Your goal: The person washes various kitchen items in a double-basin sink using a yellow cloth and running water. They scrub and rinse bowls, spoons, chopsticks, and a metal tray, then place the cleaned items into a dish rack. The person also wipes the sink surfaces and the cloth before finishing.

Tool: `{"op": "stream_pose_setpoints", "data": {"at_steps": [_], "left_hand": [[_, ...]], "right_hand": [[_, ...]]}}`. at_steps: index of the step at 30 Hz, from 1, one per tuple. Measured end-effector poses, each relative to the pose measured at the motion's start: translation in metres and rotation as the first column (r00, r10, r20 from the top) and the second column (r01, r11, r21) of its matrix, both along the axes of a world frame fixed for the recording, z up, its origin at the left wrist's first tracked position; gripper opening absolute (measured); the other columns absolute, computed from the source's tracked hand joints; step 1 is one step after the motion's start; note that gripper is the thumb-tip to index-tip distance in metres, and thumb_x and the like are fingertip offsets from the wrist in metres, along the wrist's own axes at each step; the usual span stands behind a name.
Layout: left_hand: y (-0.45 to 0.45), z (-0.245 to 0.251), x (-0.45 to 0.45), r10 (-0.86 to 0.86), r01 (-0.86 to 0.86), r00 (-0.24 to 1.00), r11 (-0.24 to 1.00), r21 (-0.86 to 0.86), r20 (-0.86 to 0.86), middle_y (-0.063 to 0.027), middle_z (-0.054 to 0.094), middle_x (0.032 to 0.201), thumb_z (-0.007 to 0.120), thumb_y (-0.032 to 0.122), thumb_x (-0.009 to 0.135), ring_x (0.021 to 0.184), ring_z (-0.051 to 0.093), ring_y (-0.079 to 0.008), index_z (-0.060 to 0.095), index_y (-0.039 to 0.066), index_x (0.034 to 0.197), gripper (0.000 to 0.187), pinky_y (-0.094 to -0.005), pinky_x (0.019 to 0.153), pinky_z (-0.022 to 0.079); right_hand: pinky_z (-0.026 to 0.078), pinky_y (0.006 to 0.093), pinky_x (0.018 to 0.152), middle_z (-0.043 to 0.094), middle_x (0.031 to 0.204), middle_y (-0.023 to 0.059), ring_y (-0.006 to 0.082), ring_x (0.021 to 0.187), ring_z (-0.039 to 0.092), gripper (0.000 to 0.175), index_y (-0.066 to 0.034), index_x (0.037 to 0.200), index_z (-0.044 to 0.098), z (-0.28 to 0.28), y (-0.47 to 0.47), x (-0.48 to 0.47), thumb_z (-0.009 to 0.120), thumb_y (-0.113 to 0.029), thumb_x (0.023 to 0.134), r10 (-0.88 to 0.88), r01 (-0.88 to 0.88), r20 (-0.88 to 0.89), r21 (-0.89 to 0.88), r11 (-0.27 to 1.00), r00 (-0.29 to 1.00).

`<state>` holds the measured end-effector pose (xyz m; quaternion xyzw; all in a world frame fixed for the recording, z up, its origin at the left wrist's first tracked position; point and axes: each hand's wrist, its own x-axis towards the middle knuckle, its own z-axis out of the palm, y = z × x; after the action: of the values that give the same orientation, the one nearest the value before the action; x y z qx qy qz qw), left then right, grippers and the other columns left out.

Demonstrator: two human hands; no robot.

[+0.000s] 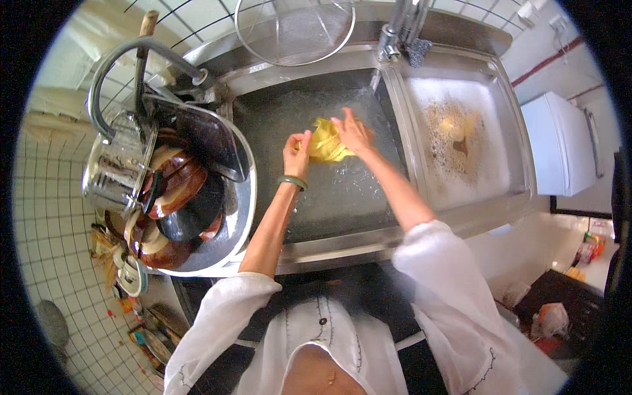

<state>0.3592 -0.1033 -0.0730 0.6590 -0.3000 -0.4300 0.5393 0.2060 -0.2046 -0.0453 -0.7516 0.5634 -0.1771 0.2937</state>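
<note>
A wet-looking yellow cloth (327,143) is stretched between my two hands over the left basin of a stainless steel sink (316,252). My left hand (296,155) pinches its left edge between thumb and fingers; a green bangle (293,182) circles that wrist. My right hand (356,132) lies against the cloth's right side, thumb and forefinger raised and apart. Motion blur hides whether its other fingers grip the fabric. Below the cloth, rippling water (335,197) with small bubbles covers the dark basin floor.
At left, a large metal basin (247,217) holds brown glazed bowls (173,192), dark pans and a steel pot (116,170). Foamy, brown-stained water (459,143) fills the right basin. Behind stand a round mesh strainer (296,29) and a faucet (390,42) with a scouring pad (418,52).
</note>
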Motion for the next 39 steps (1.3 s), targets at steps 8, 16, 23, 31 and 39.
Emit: {"op": "stream_pose_setpoints", "data": {"at_steps": [8, 16, 23, 31, 39], "left_hand": [[0.007, -0.052, 0.002, -0.353, 0.243, 0.69, 0.935, 0.258, 0.631, -0.0226, 0.045, 0.131, 0.064, 0.014, 0.077, 0.122, 0.043, -0.0359, 0.037, 0.001, 0.135, 0.065, -0.0421, 0.104, 0.034], [-0.01, 0.011, -0.027, -0.083, 0.218, 0.439, 0.976, 0.016, -0.894, -0.0121, 0.057, 0.118, 0.049, 0.048, 0.09, 0.106, 0.057, -0.0265, 0.054, 0.007, 0.117, 0.05, -0.0401, 0.093, 0.046], [-0.024, 0.019, -0.057, -0.409, 0.012, 0.366, 0.9, -0.435, -0.836, -0.0058, 0.068, 0.093, 0.043, 0.036, 0.093, 0.082, 0.067, -0.0198, 0.062, 0.01, 0.095, 0.032, -0.0395, 0.074, 0.054], [0.004, 0.062, -0.041, -0.28, 0.11, 0.168, 0.958, -0.264, -0.945, -0.0039, 0.066, 0.1, 0.035, 0.065, 0.087, 0.089, 0.064, -0.018, 0.062, 0.017, 0.099, 0.057, -0.0397, 0.075, 0.051], [0.028, 0.102, -0.041, -0.479, -0.029, 0.058, 0.876, -0.481, -0.876, -0.0062, 0.064, 0.108, 0.048, 0.058, 0.085, 0.097, 0.063, -0.0193, 0.059, 0.014, 0.106, 0.05, -0.0398, 0.082, 0.052]], "right_hand": [[0.05, 0.0463, 0.072, 0.062, 0.109, 0.0203, 0.0386, 0.086, 0.063, 0.056, -0.0125, 0.135, 0.037, -0.075, 0.032, -0.019, 0.058, -0.034, 0.087, 0.074, -0.074, 0.032, -0.023, 0.997, 0.997], [0.049, 0.0399, 0.063, 0.065, 0.08, 0.0214, 0.0359, 0.073, 0.065, 0.028, -0.002, 0.089, 0.066, 0.057, 0.041, -0.015, 0.065, -0.03, 0.084, 0.482, -0.464, 0.207, -0.13, 0.876, 0.852], [0.048, 0.034, 0.075, 0.066, 0.095, 0.01, 0.0177, 0.082, 0.058, 0.028, -0.0021, 0.105, 0.063, 0.087, 0.012, 0.004, 0.059, -0.026, 0.091, 0.323, -0.325, 0.2, -0.023, 0.945, 0.925], [0.044, 0.036, 0.087, 0.059, 0.102, 0.0085, 0.022, 0.097, 0.056, 0.033, -0.0057, 0.102, 0.057, 0.057, 0.026, 0.009, 0.05, -0.037, 0.094, -0.318, -0.467, 0.723, 0.657, 0.591, 0.613], [0.046, 0.0342, 0.083, 0.06, 0.097, 0.0094, 0.0209, 0.09, 0.057, 0.023, 0.0, 0.105, 0.057, 0.117, 0.05, 0.026, 0.062, -0.013, 0.087, 0.554, -0.418, 0.362, -0.39, 0.82, 0.75]]}}
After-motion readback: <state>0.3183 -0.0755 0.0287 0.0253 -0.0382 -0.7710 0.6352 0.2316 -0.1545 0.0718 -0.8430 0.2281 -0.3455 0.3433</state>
